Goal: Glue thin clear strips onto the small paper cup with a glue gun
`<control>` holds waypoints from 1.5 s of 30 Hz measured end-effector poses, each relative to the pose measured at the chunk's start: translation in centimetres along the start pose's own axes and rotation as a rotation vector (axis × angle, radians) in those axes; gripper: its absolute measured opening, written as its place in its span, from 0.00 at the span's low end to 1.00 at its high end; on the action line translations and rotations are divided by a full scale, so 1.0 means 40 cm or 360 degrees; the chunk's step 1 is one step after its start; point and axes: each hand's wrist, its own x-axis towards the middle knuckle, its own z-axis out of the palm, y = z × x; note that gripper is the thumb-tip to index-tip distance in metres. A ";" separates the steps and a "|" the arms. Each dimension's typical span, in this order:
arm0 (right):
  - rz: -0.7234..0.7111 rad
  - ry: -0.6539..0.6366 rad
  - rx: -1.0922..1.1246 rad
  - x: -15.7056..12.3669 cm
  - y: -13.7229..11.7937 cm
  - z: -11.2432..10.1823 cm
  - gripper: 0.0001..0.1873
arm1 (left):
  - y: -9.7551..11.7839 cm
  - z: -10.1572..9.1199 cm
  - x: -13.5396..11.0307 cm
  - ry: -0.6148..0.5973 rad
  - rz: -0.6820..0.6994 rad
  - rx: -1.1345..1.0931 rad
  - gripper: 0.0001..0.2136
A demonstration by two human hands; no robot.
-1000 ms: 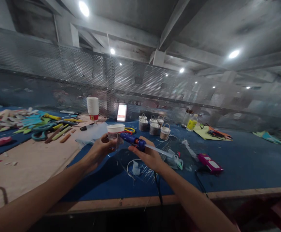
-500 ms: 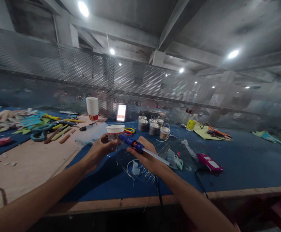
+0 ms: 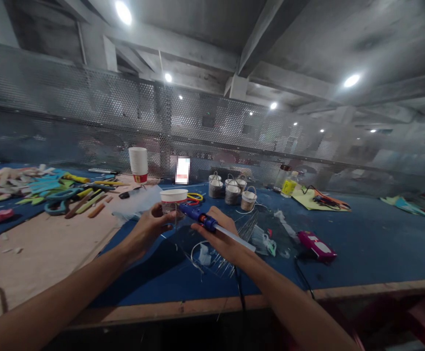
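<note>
My left hand [image 3: 147, 229] is closed round a small paper cup [image 3: 173, 200] with a white rim, held just above the blue table [image 3: 362, 253]. My right hand [image 3: 222, 235] grips a blue glue gun [image 3: 199, 218] with a clear glue stick [image 3: 234, 237] jutting out of its back. The gun's nozzle points left and touches the side of the cup. A black cord [image 3: 240, 288] runs from under my right wrist down over the table's front edge.
A stack of white cups [image 3: 138, 163] stands at the back left beside scissors and coloured craft strips [image 3: 51, 190]. Several small cup baskets [image 3: 232, 191] and two bottles [image 3: 287, 181] stand behind my hands. A pink tool [image 3: 316, 244] lies to the right. Brown board [image 3: 47, 248] covers the left.
The glue gun and my right hand have shifted slightly left toward the cup, the nozzle closing on its side. The cup and left hand have hardly moved.
</note>
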 end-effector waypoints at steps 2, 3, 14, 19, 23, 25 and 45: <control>0.0016 0.0002 -0.0001 0.000 0.000 0.000 0.20 | 0.000 0.000 0.000 -0.0023 0.0000 0.0000 0.25; 0.0020 0.0007 -0.0005 0.000 0.000 0.000 0.20 | 0.000 0.000 0.000 -0.0028 -0.0002 -0.0001 0.26; -0.0006 0.0044 0.0064 -0.003 0.018 0.005 0.21 | -0.005 -0.005 0.002 -0.0029 -0.0004 0.0034 0.25; 0.0000 0.0040 0.0068 -0.002 0.017 0.002 0.20 | -0.004 -0.002 0.001 -0.0038 0.0009 0.0021 0.25; 0.0025 0.0029 0.0055 -0.002 0.013 -0.002 0.21 | -0.005 -0.004 0.001 -0.0046 0.0014 0.0007 0.25; 0.0021 0.0034 0.0071 -0.003 0.013 -0.002 0.21 | -0.007 -0.007 0.002 -0.0050 0.0012 0.0014 0.25; 0.0026 0.0081 0.0091 -0.004 0.021 -0.003 0.17 | -0.002 -0.004 0.000 -0.0021 -0.0003 0.0016 0.27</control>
